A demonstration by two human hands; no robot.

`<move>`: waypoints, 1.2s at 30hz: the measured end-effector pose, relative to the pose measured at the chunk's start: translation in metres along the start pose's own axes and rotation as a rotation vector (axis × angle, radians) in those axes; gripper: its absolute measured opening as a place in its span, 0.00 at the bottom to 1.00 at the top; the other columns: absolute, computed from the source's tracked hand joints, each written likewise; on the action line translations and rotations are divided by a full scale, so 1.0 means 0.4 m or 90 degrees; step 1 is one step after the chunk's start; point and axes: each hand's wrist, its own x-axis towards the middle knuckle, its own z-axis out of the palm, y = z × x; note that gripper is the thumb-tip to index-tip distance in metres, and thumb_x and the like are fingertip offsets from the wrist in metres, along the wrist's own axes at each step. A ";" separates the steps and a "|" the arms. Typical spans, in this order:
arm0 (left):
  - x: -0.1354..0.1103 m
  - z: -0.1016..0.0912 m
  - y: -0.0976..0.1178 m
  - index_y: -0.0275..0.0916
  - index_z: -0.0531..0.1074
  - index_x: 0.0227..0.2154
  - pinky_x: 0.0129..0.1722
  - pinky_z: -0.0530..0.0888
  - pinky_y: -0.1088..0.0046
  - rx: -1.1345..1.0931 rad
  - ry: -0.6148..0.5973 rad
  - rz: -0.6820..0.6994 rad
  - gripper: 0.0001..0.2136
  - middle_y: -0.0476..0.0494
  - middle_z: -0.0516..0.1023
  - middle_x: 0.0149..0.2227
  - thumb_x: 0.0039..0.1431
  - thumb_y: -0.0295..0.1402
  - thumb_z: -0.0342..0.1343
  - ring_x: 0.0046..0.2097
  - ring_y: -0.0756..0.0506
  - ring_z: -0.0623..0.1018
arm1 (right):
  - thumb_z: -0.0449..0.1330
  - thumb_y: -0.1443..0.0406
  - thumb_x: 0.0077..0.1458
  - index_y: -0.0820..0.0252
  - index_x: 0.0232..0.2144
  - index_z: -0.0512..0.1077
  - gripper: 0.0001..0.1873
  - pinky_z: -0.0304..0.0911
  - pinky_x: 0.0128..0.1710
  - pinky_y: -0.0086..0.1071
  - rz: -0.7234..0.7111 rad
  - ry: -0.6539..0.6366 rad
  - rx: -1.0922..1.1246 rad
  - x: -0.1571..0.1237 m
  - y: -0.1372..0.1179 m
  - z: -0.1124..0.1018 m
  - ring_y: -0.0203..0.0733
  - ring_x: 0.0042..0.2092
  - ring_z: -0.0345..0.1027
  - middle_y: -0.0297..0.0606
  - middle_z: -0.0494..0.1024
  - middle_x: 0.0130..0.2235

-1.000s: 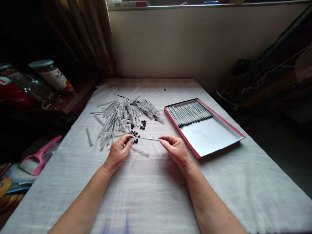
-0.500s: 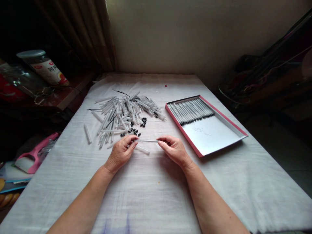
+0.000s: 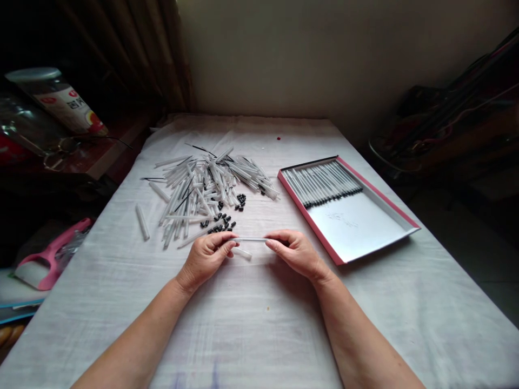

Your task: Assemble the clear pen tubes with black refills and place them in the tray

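My left hand (image 3: 206,258) and my right hand (image 3: 295,252) pinch the two ends of one thin clear tube (image 3: 250,239), held level just above the white cloth. A second clear tube (image 3: 242,252) lies on the cloth right under it. Beyond my hands spreads a loose heap of clear tubes (image 3: 203,189), with small black caps (image 3: 221,220) scattered at its near edge. To the right sits a pink-edged tray (image 3: 357,227) with a row of finished tubes (image 3: 322,185) lined up at its far end.
A white cloth (image 3: 259,324) covers the table. One stray tube (image 3: 141,221) lies left of the heap. Off the left edge are a pink-handled tool (image 3: 44,265) and a jar (image 3: 60,102) on a dark shelf. Dark clutter stands at the right, a wall behind.
My hands have drawn closer together along the tube, so less of it shows between them. The view has tipped slightly downward.
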 end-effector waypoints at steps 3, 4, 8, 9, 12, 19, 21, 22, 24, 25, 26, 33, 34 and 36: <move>0.000 -0.002 -0.005 0.34 0.79 0.35 0.26 0.76 0.76 0.005 -0.006 0.015 0.11 0.43 0.82 0.27 0.55 0.37 0.58 0.24 0.49 0.78 | 0.62 0.60 0.51 0.58 0.32 0.81 0.10 0.71 0.41 0.37 0.002 -0.002 -0.003 0.001 -0.003 0.000 0.46 0.37 0.77 0.40 0.84 0.35; 0.000 -0.003 -0.006 0.34 0.78 0.35 0.26 0.77 0.76 0.006 -0.006 0.017 0.11 0.43 0.82 0.28 0.55 0.37 0.58 0.24 0.49 0.78 | 0.62 0.60 0.51 0.58 0.32 0.81 0.10 0.71 0.41 0.37 0.004 -0.001 -0.004 0.001 -0.003 0.001 0.46 0.37 0.77 0.40 0.84 0.35; 0.001 -0.002 -0.011 0.35 0.78 0.36 0.26 0.77 0.76 0.000 0.002 0.019 0.11 0.43 0.82 0.28 0.55 0.37 0.58 0.25 0.49 0.79 | 0.61 0.60 0.51 0.58 0.32 0.80 0.10 0.71 0.40 0.36 0.005 0.003 -0.011 0.002 -0.002 0.007 0.46 0.37 0.77 0.40 0.84 0.35; 0.002 -0.001 -0.013 0.35 0.78 0.36 0.26 0.77 0.76 -0.004 0.003 0.016 0.12 0.43 0.82 0.28 0.56 0.38 0.58 0.25 0.48 0.79 | 0.61 0.60 0.51 0.58 0.32 0.80 0.10 0.71 0.39 0.36 0.005 0.007 -0.013 0.002 -0.002 0.009 0.45 0.36 0.76 0.39 0.83 0.34; 0.008 0.003 -0.019 0.36 0.77 0.38 0.28 0.77 0.75 -0.019 0.012 0.005 0.13 0.43 0.82 0.30 0.56 0.40 0.57 0.26 0.48 0.79 | 0.59 0.60 0.53 0.59 0.32 0.79 0.10 0.70 0.36 0.34 -0.002 0.022 -0.039 -0.001 -0.010 0.016 0.43 0.34 0.75 0.38 0.82 0.32; 0.016 -0.004 -0.040 0.39 0.73 0.48 0.39 0.78 0.68 0.046 0.025 0.101 0.17 0.40 0.80 0.41 0.56 0.36 0.59 0.39 0.45 0.80 | 0.60 0.57 0.54 0.58 0.34 0.79 0.12 0.69 0.38 0.34 -0.096 0.267 -0.144 0.006 -0.057 -0.071 0.44 0.37 0.74 0.43 0.80 0.37; 0.017 -0.005 -0.043 0.41 0.76 0.42 0.43 0.77 0.67 0.122 0.019 0.173 0.11 0.40 0.80 0.43 0.56 0.32 0.58 0.42 0.44 0.80 | 0.61 0.55 0.53 0.58 0.34 0.80 0.15 0.68 0.42 0.36 -0.075 0.371 -0.181 0.035 -0.049 -0.141 0.46 0.41 0.74 0.44 0.80 0.39; 0.017 -0.004 -0.043 0.41 0.77 0.40 0.44 0.77 0.67 0.154 0.016 0.203 0.09 0.41 0.80 0.42 0.56 0.31 0.57 0.43 0.44 0.79 | 0.60 0.54 0.52 0.59 0.33 0.80 0.16 0.67 0.44 0.38 -0.052 0.424 -0.202 0.056 -0.040 -0.177 0.47 0.41 0.74 0.45 0.81 0.38; 0.019 0.000 -0.044 0.41 0.78 0.37 0.44 0.76 0.67 0.203 0.019 0.242 0.08 0.41 0.80 0.40 0.57 0.28 0.54 0.42 0.44 0.79 | 0.61 0.55 0.50 0.60 0.33 0.81 0.16 0.67 0.43 0.39 0.066 0.493 -0.256 0.104 -0.014 -0.243 0.49 0.39 0.74 0.44 0.82 0.35; 0.019 0.003 -0.044 0.41 0.78 0.36 0.44 0.76 0.67 0.220 0.026 0.254 0.09 0.41 0.80 0.39 0.57 0.27 0.54 0.41 0.45 0.79 | 0.60 0.55 0.50 0.61 0.34 0.81 0.17 0.67 0.41 0.39 0.134 0.503 -0.286 0.129 -0.001 -0.268 0.50 0.38 0.74 0.44 0.82 0.34; 0.020 0.005 -0.044 0.41 0.78 0.35 0.43 0.76 0.67 0.234 0.034 0.263 0.09 0.42 0.80 0.38 0.58 0.27 0.53 0.41 0.45 0.79 | 0.59 0.56 0.50 0.61 0.35 0.81 0.17 0.67 0.40 0.39 0.188 0.503 -0.318 0.154 0.012 -0.286 0.51 0.38 0.74 0.45 0.82 0.34; 0.019 0.007 -0.045 0.42 0.77 0.35 0.42 0.76 0.68 0.269 0.052 0.277 0.09 0.43 0.79 0.37 0.58 0.26 0.52 0.40 0.45 0.78 | 0.53 0.60 0.55 0.57 0.42 0.79 0.19 0.65 0.39 0.37 0.282 0.406 -0.460 0.239 0.056 -0.262 0.51 0.41 0.75 0.45 0.82 0.41; 0.019 0.006 -0.045 0.42 0.77 0.35 0.42 0.76 0.68 0.269 0.051 0.273 0.09 0.43 0.79 0.37 0.58 0.25 0.52 0.40 0.45 0.78 | 0.54 0.60 0.55 0.56 0.43 0.79 0.19 0.65 0.39 0.37 0.282 0.393 -0.468 0.241 0.058 -0.253 0.51 0.42 0.75 0.44 0.82 0.41; 0.017 0.005 -0.045 0.42 0.77 0.35 0.43 0.75 0.68 0.268 0.046 0.270 0.09 0.43 0.79 0.38 0.58 0.25 0.53 0.41 0.45 0.78 | 0.54 0.60 0.54 0.54 0.43 0.79 0.18 0.66 0.40 0.38 0.283 0.364 -0.487 0.243 0.060 -0.239 0.51 0.42 0.75 0.42 0.82 0.41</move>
